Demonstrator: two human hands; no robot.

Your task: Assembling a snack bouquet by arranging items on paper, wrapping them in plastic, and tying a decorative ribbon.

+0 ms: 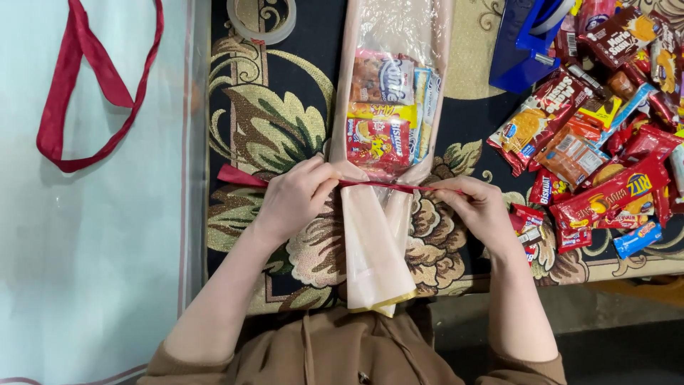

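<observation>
A bouquet-like bundle of snack packets (385, 114) lies upright in the middle, wrapped in clear film and pale peach paper (374, 249). A dark red ribbon (381, 185) runs across its narrow waist. My left hand (296, 196) pinches the ribbon at the left of the waist, with the ribbon's end sticking out to the left. My right hand (474, 207) grips the ribbon's other end at the right, and the ribbon is stretched taut between both hands.
A heap of several snack packets (605, 142) covers the right side. A blue tape dispenser (527, 43) stands at the top right, a clear tape roll (261, 18) at the top. Loose red ribbon (85, 78) lies on pale sheeting at the left. A floral cloth (271, 121) covers the table.
</observation>
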